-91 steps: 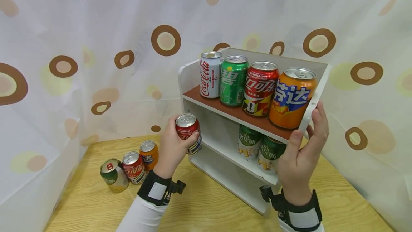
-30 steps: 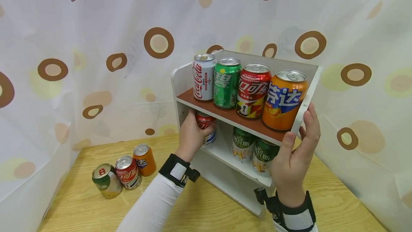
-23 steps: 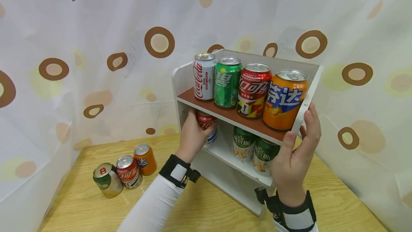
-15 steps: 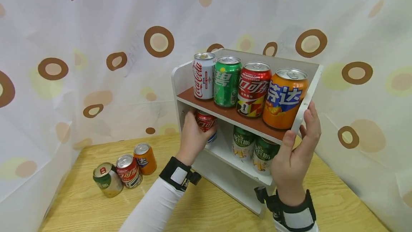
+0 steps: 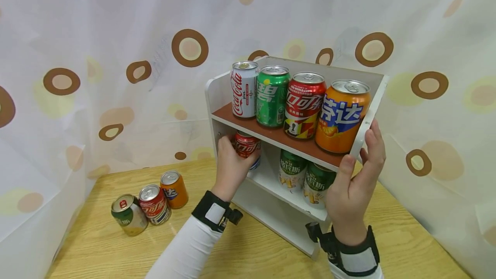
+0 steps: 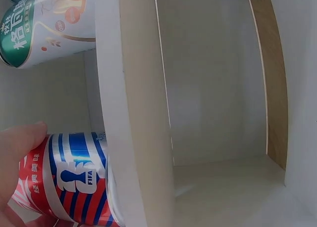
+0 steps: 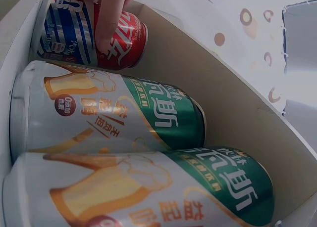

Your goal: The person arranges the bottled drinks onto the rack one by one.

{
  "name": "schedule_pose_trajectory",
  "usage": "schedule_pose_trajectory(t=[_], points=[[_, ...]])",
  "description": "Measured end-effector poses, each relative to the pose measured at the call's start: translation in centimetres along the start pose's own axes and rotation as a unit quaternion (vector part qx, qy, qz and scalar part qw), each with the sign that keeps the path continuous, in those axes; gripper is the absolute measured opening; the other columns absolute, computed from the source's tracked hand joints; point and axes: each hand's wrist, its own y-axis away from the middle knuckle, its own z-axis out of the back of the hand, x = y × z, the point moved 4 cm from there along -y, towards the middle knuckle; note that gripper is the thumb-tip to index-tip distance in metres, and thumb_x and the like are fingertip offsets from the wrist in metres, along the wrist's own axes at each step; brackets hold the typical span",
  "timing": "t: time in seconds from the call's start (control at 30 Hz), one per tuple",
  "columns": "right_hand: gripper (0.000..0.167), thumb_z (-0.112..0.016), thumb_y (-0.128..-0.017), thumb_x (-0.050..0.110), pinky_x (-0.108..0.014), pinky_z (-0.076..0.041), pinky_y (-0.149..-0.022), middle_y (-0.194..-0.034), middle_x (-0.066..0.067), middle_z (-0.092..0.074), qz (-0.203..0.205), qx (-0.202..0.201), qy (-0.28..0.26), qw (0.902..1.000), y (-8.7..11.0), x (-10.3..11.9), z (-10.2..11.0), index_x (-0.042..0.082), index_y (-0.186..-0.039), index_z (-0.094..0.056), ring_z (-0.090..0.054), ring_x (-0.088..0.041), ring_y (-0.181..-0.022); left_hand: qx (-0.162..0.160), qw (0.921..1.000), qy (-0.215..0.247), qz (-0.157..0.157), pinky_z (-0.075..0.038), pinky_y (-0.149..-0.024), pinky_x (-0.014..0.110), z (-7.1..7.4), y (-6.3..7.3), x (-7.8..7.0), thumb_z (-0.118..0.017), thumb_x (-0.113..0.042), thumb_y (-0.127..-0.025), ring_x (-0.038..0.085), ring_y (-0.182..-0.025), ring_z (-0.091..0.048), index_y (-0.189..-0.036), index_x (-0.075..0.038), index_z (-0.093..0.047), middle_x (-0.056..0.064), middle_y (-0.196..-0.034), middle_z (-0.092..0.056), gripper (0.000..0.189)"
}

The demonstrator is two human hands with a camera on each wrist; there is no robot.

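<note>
In the head view my left hand (image 5: 234, 165) holds a red cola can (image 5: 247, 144) upright at the left end of the white shelf rack's (image 5: 218, 98) middle tier. The thumb lies across the can's front, the fingers on its far left side. The left wrist view shows the can's base (image 6: 113, 192) at the shelf board (image 6: 133, 108), with my thumb (image 6: 25, 140) on its side. My right hand (image 5: 356, 188) grips the rack's right side panel, thumb in front and fingers outside. Two green-and-white cans (image 5: 291, 169) stand to the right of the cola can.
On the top tier stand a white cola can (image 5: 244, 89), a green can (image 5: 273, 96), a red can (image 5: 305, 106) and an orange can (image 5: 342, 117). At left on the wooden table (image 5: 93, 253) are a green-white can (image 5: 129, 215), a red can (image 5: 155, 204) and an orange can (image 5: 174, 189).
Three seconds ago my left hand held the cola can in front of the rack. It has moved right, into the middle tier. My right hand stays on the side panel.
</note>
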Motion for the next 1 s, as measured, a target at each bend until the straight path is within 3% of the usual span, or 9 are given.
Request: schedule_pose_trajectory(t=[0.37, 0.63, 0.8, 1.0], points=[[0.043, -0.044, -0.11, 0.016, -0.034, -0.032, -0.112, -0.159, -0.022, -0.035, 0.008, -0.004, -0.005, 0.9999, -0.06, -0.45, 0.21, -0.014, -0.139, -0.035, -0.034, -0.032, -0.146, 0.004, 1.0, 0.006, 0.001, -0.052, -0.104, 0.048, -0.08, -0.02, 0.18, -0.085, -0.025, -0.086, 0.034, -0.123, -0.054, -0.138, 0.003, -0.043, 0.021, -0.132, -0.05, 0.072], [0.039, -0.043, -0.109, 0.01, -0.032, -0.031, -0.113, -0.158, -0.025, -0.034, -0.001, -0.004, -0.001, 1.0, 0.04, 0.01, 0.01, -0.015, -0.138, -0.034, -0.034, -0.03, -0.146, 0.013, 0.9999, 0.004, 0.006, -0.053, -0.102, 0.047, -0.01, 0.19, 0.57, -0.084, -0.025, -0.087, 0.033, -0.121, -0.057, -0.14, 0.003, -0.045, 0.021, -0.132, -0.053, 0.071], [0.038, -0.042, -0.109, 0.009, -0.032, -0.031, -0.114, -0.158, -0.026, -0.034, -0.002, -0.006, 0.0, 1.0, -0.07, 0.29, -0.08, -0.016, -0.138, -0.034, -0.034, -0.029, -0.146, 0.021, 0.9997, 0.008, -0.007, -0.053, -0.102, 0.047, 0.01, 0.22, 0.57, -0.084, -0.023, -0.088, 0.033, -0.123, -0.057, -0.142, 0.004, -0.046, 0.021, -0.133, -0.055, 0.071], [0.039, -0.042, -0.109, 0.009, -0.033, -0.031, -0.114, -0.158, -0.026, -0.034, -0.002, -0.003, 0.002, 1.0, -0.06, 0.16, -0.06, -0.015, -0.138, -0.034, -0.034, -0.029, -0.146, 0.038, 0.9989, 0.002, -0.029, -0.057, -0.092, 0.044, -0.04, 0.2, 0.58, -0.081, -0.022, -0.091, 0.031, -0.117, -0.061, -0.144, 0.003, -0.045, 0.021, -0.132, -0.058, 0.069]])
